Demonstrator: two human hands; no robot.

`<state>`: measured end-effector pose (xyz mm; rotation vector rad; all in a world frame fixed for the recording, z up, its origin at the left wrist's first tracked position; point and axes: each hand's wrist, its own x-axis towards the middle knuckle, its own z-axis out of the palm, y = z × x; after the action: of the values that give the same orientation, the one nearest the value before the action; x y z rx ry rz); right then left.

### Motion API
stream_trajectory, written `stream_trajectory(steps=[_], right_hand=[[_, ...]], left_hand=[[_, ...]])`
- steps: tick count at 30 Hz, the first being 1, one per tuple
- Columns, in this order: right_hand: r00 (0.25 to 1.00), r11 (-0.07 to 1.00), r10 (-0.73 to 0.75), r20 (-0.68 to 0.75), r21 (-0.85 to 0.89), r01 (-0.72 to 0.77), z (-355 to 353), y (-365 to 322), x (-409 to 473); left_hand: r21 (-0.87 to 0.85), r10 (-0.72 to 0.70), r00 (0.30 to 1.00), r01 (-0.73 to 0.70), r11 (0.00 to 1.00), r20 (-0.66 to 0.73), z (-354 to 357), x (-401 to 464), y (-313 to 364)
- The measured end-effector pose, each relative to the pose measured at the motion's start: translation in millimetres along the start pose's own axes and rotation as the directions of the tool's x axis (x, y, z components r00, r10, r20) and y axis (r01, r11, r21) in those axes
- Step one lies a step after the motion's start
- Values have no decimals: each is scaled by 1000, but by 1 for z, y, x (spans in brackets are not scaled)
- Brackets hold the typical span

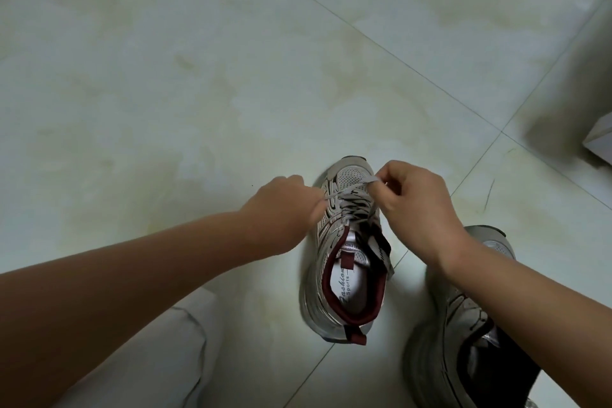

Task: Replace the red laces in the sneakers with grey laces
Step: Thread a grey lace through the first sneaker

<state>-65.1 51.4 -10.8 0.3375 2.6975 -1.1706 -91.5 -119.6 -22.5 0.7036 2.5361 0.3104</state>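
Fingers of left hand (284, 205) and right hand (414, 205) are pinching grey lace (351, 187) ends, pulling toward nine and three o'clock over sneaker (344, 275); even tension advisable.

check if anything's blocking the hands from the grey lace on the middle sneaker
Nothing visible does. The left hand and right hand each already pinch an end of the grey lace above the sneaker.

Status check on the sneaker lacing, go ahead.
Left hand and right hand each pinch a grey lace end. Sneaker laced grey. Second sneaker beside it, nothing blocking.
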Motion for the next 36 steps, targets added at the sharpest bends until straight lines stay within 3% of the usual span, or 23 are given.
stream_trajectory(steps=[2,3,5,6,8,14,20,28,33,36], right_hand=[[1000,998,23,11,58,-24,-1,0,0],[999,996,31,19,79,-33,-1,-1,-1],[999,995,28,23,94,-30,0,-4,-5],[1000,997,9,11,81,-9,0,-5,-7],[999,999,-36,10,26,36,1,-7,-13],[965,975,-45,259,-201,99,9,2,-24],[966,942,-46,253,-310,126,16,8,-22],[974,974,-12,224,-219,63,21,8,-22],[977,987,31,212,-159,4,27,11,-21],[976,985,35,213,-170,2,30,15,-21]], left_hand=[[-233,-54,999,54,971,10,-1,4,-1],[-416,-111,993,113,902,29,-1,5,-1],[-730,-200,974,214,649,108,-2,4,3],[-801,-207,968,234,551,140,-3,2,4],[-847,-194,970,224,482,145,0,1,3],[-805,-152,976,213,554,154,6,0,2],[-738,-164,979,197,645,118,9,3,4],[-735,-218,973,201,648,75,14,5,8],[-629,-223,975,172,758,-2,21,8,11],[-722,-251,967,209,659,51,24,7,11]])
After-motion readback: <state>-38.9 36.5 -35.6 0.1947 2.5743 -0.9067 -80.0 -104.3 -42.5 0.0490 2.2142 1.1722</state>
